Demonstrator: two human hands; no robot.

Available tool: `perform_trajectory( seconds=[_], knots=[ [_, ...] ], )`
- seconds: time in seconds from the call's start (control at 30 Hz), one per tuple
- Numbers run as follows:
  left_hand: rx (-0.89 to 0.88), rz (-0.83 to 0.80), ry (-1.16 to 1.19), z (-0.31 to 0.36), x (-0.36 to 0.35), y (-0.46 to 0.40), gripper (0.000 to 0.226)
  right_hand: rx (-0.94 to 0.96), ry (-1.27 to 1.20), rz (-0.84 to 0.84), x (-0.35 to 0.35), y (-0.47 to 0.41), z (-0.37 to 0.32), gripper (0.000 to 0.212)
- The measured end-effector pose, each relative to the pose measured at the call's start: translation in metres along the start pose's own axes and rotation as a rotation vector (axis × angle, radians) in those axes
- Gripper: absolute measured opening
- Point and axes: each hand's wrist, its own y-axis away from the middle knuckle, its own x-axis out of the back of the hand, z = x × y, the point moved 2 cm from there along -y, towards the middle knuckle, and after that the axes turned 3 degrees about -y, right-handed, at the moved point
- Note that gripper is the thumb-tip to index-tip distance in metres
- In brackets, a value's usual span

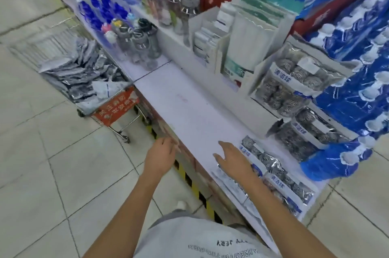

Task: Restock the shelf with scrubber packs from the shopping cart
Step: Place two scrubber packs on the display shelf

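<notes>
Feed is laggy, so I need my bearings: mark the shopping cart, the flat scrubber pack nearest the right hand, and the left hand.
shopping cart (117, 106): head view, on its red front panel.
flat scrubber pack (255, 153): head view, on its silver middle.
left hand (161, 155): head view, on the back of the hand.

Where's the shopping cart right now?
Head view, left side: the shopping cart stands on the floor tiles against the shelf's front edge, full of scrubber packs, ahead of the left hand.
</notes>
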Motion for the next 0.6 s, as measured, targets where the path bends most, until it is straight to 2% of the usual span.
perform_trajectory(
  seconds=[0.33,0.43,0.6],
  knots=[
    [0.308,0.197,0.084,-0.162,0.075,0.004,0.04,0.293,0.155,-0.112,-0.058,-0.1,-0.184,0.061],
    [0.371,0.237,0.119,-0.207,0.096,-0.002,0.041,0.322,0.157,-0.136,-0.077,-0.128,-0.238,0.054],
    [0.462,0.26,0.159,-0.267,0.121,-0.025,0.047,0.347,0.175,-0.185,-0.106,-0.181,-0.297,0.061]
  ],
)
